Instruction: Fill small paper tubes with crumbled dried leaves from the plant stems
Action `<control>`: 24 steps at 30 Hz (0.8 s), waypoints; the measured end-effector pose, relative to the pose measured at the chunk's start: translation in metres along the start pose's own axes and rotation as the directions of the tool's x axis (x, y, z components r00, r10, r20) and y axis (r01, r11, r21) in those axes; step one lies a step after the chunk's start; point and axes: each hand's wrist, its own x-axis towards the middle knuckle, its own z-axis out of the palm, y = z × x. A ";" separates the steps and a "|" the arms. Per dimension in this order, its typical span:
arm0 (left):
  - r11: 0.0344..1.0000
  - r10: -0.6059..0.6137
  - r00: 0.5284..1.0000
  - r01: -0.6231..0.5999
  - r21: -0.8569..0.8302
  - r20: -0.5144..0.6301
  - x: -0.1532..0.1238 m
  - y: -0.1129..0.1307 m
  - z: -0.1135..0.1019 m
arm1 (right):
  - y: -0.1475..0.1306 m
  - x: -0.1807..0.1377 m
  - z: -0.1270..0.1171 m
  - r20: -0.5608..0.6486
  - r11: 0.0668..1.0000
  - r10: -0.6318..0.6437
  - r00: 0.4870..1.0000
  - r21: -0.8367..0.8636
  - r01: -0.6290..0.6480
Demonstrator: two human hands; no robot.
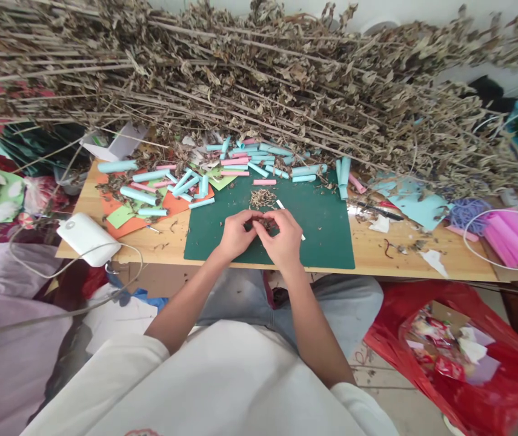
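Note:
Over the green cutting mat (326,236), my left hand (239,233) and my right hand (283,235) meet at the fingertips. Both are closed in a pinch around a small brown dried bit, mostly hidden, that looks like crumbled plant matter. Just beyond the fingers lies a small pile of dried plant bits (262,198). A narrow white paper strip (280,204) runs partly beneath my right hand. Behind the pile sits a pink paper tube (265,181), with several blue paper tubes (263,158) heaped farther back.
Dried leafy stalks (259,79) cover the back of the wooden table (377,254). At the left is a white power bank (88,238) with a cable. Blue paper (417,203) and purple string (468,216) lie right. A red plastic bag (395,321) of rubbish stands below.

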 end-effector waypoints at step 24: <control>0.958 -0.114 0.993 0.109 -0.267 -0.004 -0.002 -0.002 0.002 | 0.007 0.004 -0.017 0.064 0.996 0.050 0.997 0.072 -0.055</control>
